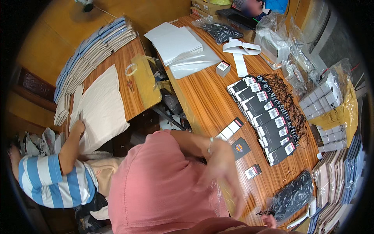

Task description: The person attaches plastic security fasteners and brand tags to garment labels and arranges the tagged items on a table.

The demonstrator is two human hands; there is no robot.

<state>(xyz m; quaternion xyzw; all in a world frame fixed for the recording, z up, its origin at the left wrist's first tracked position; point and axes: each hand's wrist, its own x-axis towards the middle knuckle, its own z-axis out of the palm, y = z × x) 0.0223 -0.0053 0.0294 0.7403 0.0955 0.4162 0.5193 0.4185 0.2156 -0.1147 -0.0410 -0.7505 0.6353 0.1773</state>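
Black tags (269,124) overlap in rows on the table (198,93) at three o'clock, likely so each lifts singly. The left hand (223,167) is blurred, fingers extended; the right hand (269,221), five o'clock, mostly hidden; I cannot tell either's grip.

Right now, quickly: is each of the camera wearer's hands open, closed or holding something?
Left hand: blurred; grip cannot be told.
Right hand: barely visible; grip cannot be told.

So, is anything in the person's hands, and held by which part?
Cannot be told: the left hand is blurred, and the right hand, near a plastic bag of dark items, shows only partly.
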